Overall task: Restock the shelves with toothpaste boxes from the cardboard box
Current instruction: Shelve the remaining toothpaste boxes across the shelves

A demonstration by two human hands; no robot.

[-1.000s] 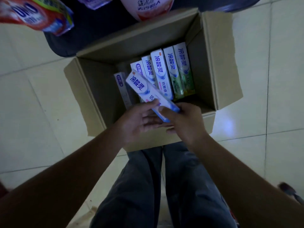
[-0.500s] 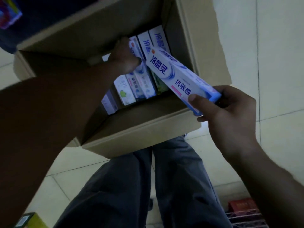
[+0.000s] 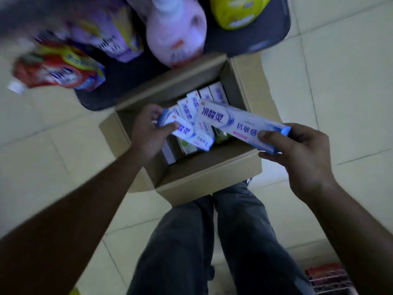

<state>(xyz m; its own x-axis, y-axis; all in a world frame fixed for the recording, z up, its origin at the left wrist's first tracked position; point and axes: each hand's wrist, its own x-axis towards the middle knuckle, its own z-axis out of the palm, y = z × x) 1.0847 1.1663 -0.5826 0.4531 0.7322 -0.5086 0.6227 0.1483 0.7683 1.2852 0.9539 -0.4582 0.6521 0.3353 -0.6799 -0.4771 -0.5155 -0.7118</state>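
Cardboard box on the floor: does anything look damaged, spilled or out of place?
Nothing stands out. The cardboard box looks intact; only the smaller toothpaste box in the left hand and the larger toothpaste box in the right hand sit askew.

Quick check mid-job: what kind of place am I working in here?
Most likely a shop's household aisle: an open cardboard box of toothpaste boxes sits on a tiled floor, beside a dark low shelf holding a red pouch and a pink bottle.
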